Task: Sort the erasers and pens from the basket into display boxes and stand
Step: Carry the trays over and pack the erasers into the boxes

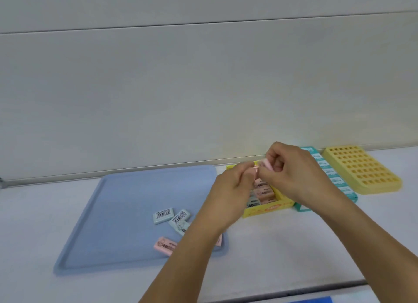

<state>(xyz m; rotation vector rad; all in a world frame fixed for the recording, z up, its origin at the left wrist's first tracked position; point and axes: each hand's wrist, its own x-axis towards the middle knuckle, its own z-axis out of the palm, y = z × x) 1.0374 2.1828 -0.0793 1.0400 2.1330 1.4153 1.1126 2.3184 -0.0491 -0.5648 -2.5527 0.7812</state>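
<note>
While both hands (255,178) pinch the pink eraser (263,163), it looks light, rubbery; hold its narrow ends.

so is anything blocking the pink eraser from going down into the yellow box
Nothing visible does. Both hands hold the pink eraser over the far end of the yellow box. Erasers already fill the near rows; the spot directly beneath is hidden by the hands.

Two bare forearms in view, no sleeves showing up to the frame edge. Left hand (228,189) and right hand (291,173) bare: no gloves, rings, watch or bands visible. Nails short, unpainted where seen.
</note>
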